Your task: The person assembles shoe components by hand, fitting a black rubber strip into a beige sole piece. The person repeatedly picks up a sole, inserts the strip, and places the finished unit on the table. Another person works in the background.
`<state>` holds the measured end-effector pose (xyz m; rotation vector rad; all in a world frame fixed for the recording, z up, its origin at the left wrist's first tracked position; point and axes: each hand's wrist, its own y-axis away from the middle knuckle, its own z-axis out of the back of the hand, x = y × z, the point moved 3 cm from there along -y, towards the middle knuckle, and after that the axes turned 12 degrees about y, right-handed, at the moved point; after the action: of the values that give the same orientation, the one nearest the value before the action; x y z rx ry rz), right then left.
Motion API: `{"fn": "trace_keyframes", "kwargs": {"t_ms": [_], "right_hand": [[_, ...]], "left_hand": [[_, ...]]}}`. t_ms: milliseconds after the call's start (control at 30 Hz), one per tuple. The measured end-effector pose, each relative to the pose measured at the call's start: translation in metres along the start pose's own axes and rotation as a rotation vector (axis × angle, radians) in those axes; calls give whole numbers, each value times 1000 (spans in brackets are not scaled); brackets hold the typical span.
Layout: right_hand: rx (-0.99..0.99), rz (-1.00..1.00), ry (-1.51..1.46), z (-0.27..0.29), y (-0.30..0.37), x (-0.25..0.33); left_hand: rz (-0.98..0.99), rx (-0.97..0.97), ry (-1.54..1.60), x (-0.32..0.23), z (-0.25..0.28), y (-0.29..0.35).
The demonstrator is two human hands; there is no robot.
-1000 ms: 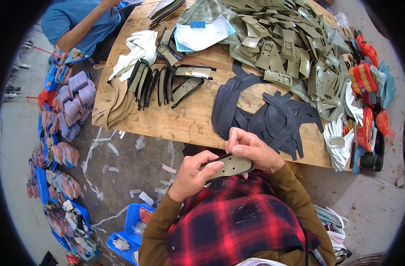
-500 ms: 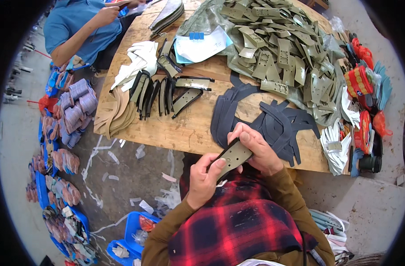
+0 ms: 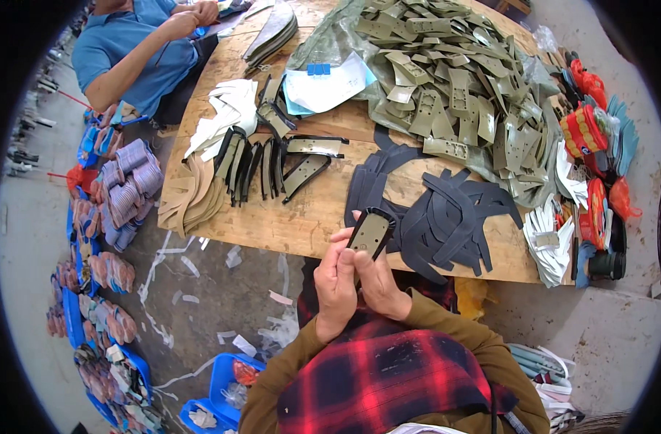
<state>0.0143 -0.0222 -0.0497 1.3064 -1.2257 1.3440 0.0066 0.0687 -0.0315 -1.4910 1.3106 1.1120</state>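
Note:
Between my hands, just off the table's front edge, is an olive plastic piece with small holes and a black strip along its edges. My left hand grips it from the left, thumb on its face. My right hand closes on its lower right side, with those fingers partly hidden behind the piece. Dark strips of cut material lie on the table right beyond my hands. Farther left rest several similar olive pieces edged in black. A large heap of plain olive pieces covers the far right of the table.
White strips and tan strips lie at the wooden table's left edge. Papers sit farther back. A co-worker in a blue shirt is at far left. Blue bins stand on the littered floor.
The piece has turned more upright, and its upper end now shows the black strip wrapped around it. My right hand has moved from its upper end down to its lower end, beside my left.

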Motion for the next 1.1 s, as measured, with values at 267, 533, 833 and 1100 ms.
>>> {"fn": "trace_keyframes", "kwargs": {"t_ms": [267,533,833,1100], "right_hand": [[162,-239,-369,42,-33,12],[290,-335,-470,27,-35,15],[137,-253,-217,50,-35,-2],[92,-337,82,38,-31,10]], "left_hand": [[143,85,-30,7,13,9],[276,-14,244,34,13,11],[941,287,1016,22,1,14],[824,356,394,7,16,5]]}}
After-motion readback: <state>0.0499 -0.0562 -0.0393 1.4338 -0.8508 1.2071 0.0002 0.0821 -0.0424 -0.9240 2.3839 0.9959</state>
